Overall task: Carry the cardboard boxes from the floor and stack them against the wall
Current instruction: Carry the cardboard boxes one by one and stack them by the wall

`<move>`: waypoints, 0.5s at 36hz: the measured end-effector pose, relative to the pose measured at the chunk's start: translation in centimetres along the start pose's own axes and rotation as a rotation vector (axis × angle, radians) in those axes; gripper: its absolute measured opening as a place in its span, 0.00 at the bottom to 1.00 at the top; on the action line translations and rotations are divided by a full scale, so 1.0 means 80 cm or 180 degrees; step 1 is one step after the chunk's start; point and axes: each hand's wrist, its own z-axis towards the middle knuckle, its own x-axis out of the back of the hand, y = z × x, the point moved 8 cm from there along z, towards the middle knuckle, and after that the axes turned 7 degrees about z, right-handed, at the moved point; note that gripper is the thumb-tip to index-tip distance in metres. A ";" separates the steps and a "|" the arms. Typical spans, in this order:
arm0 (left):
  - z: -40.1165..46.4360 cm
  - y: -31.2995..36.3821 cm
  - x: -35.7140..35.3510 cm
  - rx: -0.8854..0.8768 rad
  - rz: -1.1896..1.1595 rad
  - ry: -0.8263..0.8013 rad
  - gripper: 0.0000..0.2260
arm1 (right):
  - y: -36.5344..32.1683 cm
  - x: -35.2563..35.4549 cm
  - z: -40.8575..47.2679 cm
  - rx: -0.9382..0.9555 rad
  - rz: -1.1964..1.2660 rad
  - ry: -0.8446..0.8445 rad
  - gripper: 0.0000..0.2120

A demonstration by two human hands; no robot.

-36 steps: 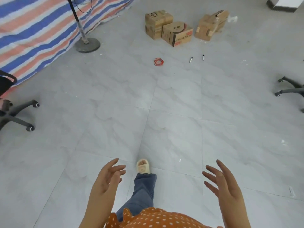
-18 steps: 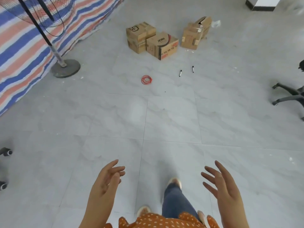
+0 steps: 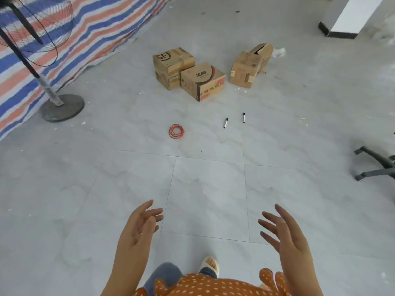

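Observation:
Three cardboard boxes stand on the grey tiled floor ahead. The box marked SF (image 3: pixel 173 66) touches a printed box (image 3: pixel 203 82) in front of it. A third box (image 3: pixel 248 68) with a loose open flap stands apart to their right. My left hand (image 3: pixel 139 229) and my right hand (image 3: pixel 282 233) are held out low in the view, fingers spread, palms facing each other. Both hands are empty and far short of the boxes.
A standing fan's round base (image 3: pixel 62 106) and pole stand at the left before a striped tarp (image 3: pixel 89 33). A red wire coil (image 3: pixel 176 131) and two markers (image 3: pixel 225 123) lie before the boxes. Chair legs (image 3: pixel 376 165) reach in at right; a white pillar (image 3: pixel 350 16) stands far right.
The boxes, coil and markers have come nearer as I walk forward. The fan base has drawn closer at the left. My hands keep the same spread pose.

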 end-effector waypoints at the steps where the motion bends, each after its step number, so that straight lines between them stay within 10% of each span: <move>1: 0.013 0.003 -0.009 0.0036 0.0011 -0.0014 0.11 | -0.001 -0.004 0.014 -0.0065 0.0006 -0.0044 0.12; 4: 0.053 0.012 -0.026 0.0144 0.0009 0.0022 0.13 | -0.012 -0.015 0.060 -0.0040 -0.0063 -0.0088 0.38; 8: 0.124 0.020 -0.050 0.0281 0.0012 0.0065 0.13 | -0.016 -0.032 0.135 -0.0210 -0.0008 -0.0046 0.10; 18: 0.376 0.105 -0.103 -0.0035 0.0127 -0.0103 0.12 | -0.069 -0.131 0.344 -0.0016 -0.0066 0.0174 0.13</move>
